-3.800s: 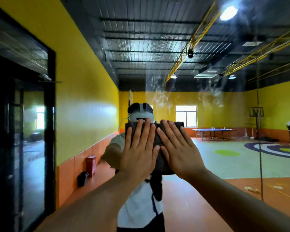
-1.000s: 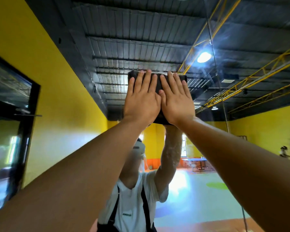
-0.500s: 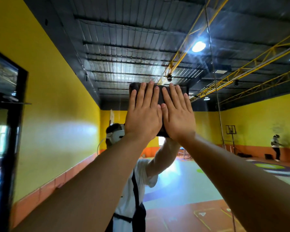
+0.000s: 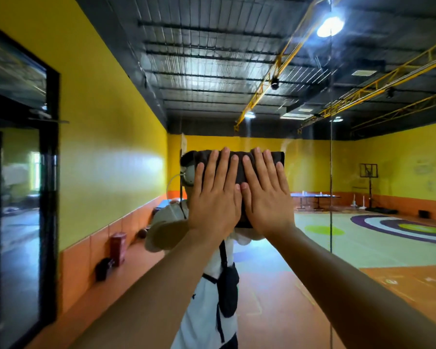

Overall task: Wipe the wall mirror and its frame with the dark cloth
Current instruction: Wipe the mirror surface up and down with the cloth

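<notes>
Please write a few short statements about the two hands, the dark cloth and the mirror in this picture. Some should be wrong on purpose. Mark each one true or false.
1. The left hand and the right hand both lie flat on the dark cloth, fingers straight. True.
2. The cloth hangs free in the air, away from the mirror. False: both hands press it against the glass.
3. The hands are far apart, one at each end of the cloth. False: they lie side by side, with the thumbs meeting in the middle.
4. A thin vertical line runs down the glass to the right of the hands. True.
</notes>
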Demonstrator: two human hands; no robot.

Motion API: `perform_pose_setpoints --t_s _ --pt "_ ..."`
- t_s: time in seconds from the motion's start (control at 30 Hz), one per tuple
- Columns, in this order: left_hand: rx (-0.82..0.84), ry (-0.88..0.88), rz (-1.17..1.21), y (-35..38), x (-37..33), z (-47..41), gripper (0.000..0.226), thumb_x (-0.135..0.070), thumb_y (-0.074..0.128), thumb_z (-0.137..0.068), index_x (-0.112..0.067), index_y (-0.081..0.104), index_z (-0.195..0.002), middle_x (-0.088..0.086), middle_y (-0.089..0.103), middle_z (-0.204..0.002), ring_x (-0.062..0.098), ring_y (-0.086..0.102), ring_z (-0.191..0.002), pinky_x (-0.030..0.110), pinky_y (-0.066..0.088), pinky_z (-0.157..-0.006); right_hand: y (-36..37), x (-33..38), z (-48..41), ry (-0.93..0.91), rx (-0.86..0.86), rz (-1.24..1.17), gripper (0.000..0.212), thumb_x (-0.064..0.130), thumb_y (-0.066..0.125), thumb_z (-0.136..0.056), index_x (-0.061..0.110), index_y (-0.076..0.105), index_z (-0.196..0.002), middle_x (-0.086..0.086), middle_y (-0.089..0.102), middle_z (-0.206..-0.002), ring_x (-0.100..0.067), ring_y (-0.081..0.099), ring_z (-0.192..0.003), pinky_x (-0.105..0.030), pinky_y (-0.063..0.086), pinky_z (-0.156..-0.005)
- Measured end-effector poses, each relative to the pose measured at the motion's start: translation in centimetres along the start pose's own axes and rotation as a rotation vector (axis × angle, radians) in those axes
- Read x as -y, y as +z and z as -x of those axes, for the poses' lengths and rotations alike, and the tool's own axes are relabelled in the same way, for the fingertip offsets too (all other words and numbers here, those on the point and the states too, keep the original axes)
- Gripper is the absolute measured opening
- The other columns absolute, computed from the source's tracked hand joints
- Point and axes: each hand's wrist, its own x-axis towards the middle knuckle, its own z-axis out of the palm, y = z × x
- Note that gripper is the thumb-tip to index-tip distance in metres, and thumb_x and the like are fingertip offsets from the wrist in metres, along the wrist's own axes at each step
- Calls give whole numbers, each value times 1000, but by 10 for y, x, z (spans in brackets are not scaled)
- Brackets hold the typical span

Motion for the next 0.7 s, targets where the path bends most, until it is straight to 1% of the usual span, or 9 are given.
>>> perform_pose_setpoints --t_s 0.1,0.27,0.4,0.47,0.57,0.7 --pt "23 17 -5 2 -1 23 62 -39 -2 -109 -14 0 -166 10 -7 -173 28 -9 -160 50 7 -129 -1 8 23 10 24 -11 56 33 27 -111 9 27 -162 -15 17 -170 -31 12 -159 -54 20 -126" --pt "33 27 -23 5 -4 58 61 -38 0 -110 -13 1 -165 11 -3 -173 29 -4 -160 48 5 -129 -2 18 56 6 72 -10 56 33 27 -111 8 26 -162 -18 16 -170 -33 12 -159 -56 22 -125" --pt "47 4 -29 9 -10 95 61 -40 5 -111 -14 9 -166 9 4 -173 28 4 -160 46 4 -129 -5 28 88 -13 107 -43 57 34 29 -110 8 28 -161 -18 18 -170 -34 13 -158 -56 22 -125" --pt "47 8 -28 11 -11 114 60 -40 10 -112 -13 15 -165 9 9 -173 29 9 -160 46 8 -129 -6 32 106 -14 125 -64 56 34 30 -110 8 30 -160 -18 18 -169 -34 15 -158 -56 23 -125" --pt "51 31 -34 14 -14 141 59 -41 18 -112 -13 21 -164 10 15 -172 29 15 -159 48 18 -127 -6 40 134 -9 160 -76 56 34 31 -110 8 30 -160 -18 17 -169 -35 14 -158 -56 22 -125" --pt "61 28 -21 18 -17 172 60 -40 27 -111 -14 21 -164 9 18 -171 29 16 -159 49 20 -127 -4 48 166 4 191 -84 56 34 34 -110 8 32 -160 -20 21 -168 -37 16 -157 -58 24 -124"
